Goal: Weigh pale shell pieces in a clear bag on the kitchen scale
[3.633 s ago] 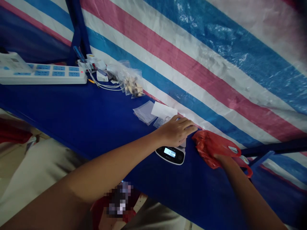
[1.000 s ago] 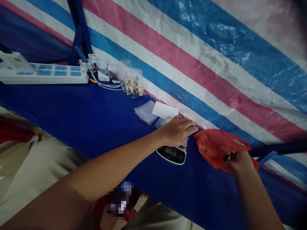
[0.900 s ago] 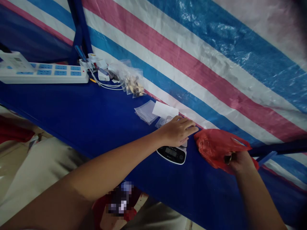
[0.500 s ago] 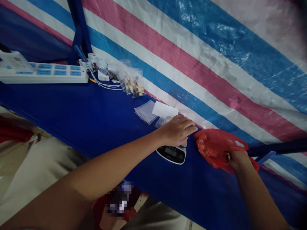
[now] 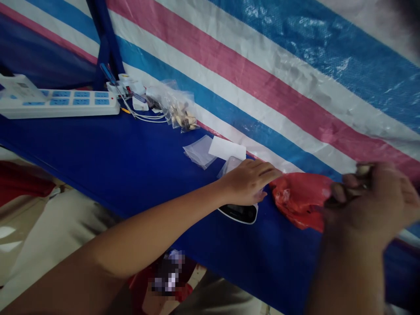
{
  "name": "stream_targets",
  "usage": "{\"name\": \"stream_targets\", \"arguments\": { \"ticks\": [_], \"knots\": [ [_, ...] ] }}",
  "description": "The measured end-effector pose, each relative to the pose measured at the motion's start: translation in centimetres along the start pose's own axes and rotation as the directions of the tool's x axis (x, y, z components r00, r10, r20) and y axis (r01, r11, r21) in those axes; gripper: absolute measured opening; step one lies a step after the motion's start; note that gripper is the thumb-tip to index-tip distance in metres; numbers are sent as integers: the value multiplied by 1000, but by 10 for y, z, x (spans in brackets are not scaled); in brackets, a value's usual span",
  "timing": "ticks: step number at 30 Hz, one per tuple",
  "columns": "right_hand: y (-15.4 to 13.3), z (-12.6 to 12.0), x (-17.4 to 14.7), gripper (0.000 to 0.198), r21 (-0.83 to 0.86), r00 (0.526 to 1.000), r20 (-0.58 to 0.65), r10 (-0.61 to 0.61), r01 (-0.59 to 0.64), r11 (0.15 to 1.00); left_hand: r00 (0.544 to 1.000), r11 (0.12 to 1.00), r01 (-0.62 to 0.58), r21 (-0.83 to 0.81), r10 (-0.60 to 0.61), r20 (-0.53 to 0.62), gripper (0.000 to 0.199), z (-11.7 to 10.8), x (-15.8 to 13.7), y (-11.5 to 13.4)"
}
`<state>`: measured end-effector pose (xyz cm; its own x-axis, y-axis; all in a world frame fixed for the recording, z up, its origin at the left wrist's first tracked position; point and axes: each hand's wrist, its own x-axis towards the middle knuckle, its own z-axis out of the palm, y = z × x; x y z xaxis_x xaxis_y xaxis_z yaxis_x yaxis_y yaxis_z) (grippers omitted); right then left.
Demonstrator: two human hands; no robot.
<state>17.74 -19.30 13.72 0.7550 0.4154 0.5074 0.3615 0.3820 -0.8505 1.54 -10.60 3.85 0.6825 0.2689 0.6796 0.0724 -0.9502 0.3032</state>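
My left hand [image 5: 247,181] reaches over the digital kitchen scale [image 5: 241,213], fingers stretched out and thumb apart. Its fingertips come close to the red plastic bag [image 5: 300,197]; whether they touch it I cannot tell. The hand hides the scale's top and part of its display. My right hand [image 5: 374,201] is raised in front of the bag, palm turned up and blurred. Its curled fingers hold small pale-brown pieces [image 5: 363,169], whose kind I cannot make out. Beside the scale lies a clear plastic bag [image 5: 231,165], partly covered by my left hand.
Flat clear zip bags [image 5: 201,151] and a white card [image 5: 227,148] lie behind the scale. Further left are filled zip bags [image 5: 182,116], a screwdriver [image 5: 116,87], white cables and a power strip [image 5: 65,105]. A striped tarp [image 5: 229,65] rises behind the blue table [image 5: 98,153].
My right hand has come out of the red bag, rising toward me and to the right with small pieces in its fingers. My left hand has shifted slightly right, toward the bag.
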Motion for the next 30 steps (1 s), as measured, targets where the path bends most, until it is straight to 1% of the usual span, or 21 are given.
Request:
{"name": "stream_targets", "arguments": {
  "ticks": [2, 3, 4, 6, 8, 12, 15, 18, 20, 23, 24, 25, 26, 28, 29, 30],
  "knots": [
    [-6, 33, -20, 14, 140, 996, 71, -51, 41, 989, 1000, 997, 17, -71, -18, -17, 44, 1, 2, 6],
    [-8, 47, -29, 15, 161, 992, 83, -90, 76, 984, 999, 993, 32, -111, -36, -34, 44, 1, 3, 9],
    [-9, 58, -36, 15, 172, 988, 62, -145, 132, 976, 997, 987, 50, -154, -60, -58, 43, 1, 4, 13],
    [-9, 74, -47, 15, 169, 974, 55, -220, 208, 963, 986, 966, 91, -241, -122, -115, 38, 0, 7, 18],
    [-7, 82, -53, 14, 168, 964, 74, -257, 242, 956, 969, 936, 127, -327, -187, -159, 33, -2, 9, 22],
    [-4, 88, -55, 14, 193, 954, 118, -276, 251, 949, 950, 871, 164, -464, -266, -164, 28, -7, 12, 23],
    [-3, 89, -53, 14, 204, 953, 140, -269, 238, 950, 941, 842, 199, -501, -307, -141, 28, -7, 13, 23],
    [-2, 89, -51, 15, 197, 950, 189, -249, 212, 957, 936, 840, 195, -506, -313, -158, 29, -7, 13, 22],
    [-2, 87, -49, 16, 184, 947, 212, -241, 204, 962, 936, 846, 164, -507, -296, -190, 28, -7, 13, 21],
    [-5, 79, -42, 16, 119, 927, 296, -230, 203, 972, 929, 867, 146, -477, -285, -234, 31, -6, 12, 18],
    [-7, 74, -38, 16, 76, 909, 355, -218, 205, 976, 924, 874, 152, -461, -291, -247, 34, -6, 12, 16],
    [-9, 68, -33, 16, 15, 880, 433, -196, 210, 977, 919, 880, 163, -446, -300, -257, 39, -6, 12, 15],
    [-12, 62, -28, 16, -55, 839, 518, -166, 226, 973, 913, 883, 175, -436, -312, -265, 43, -7, 12, 13],
    [-17, 49, -20, 17, -212, 728, 682, -69, 287, 934, 906, 881, 189, -433, -326, -269, 50, -8, 12, 12],
    [-19, 44, -17, 18, -277, 673, 739, -21, 332, 902, 907, 878, 189, -439, -328, -264, 52, -8, 12, 11],
    [-21, 39, -14, 19, -321, 630, 776, 10, 381, 867, 910, 874, 187, -448, -326, -255, 54, -9, 12, 12]
  ]
}}
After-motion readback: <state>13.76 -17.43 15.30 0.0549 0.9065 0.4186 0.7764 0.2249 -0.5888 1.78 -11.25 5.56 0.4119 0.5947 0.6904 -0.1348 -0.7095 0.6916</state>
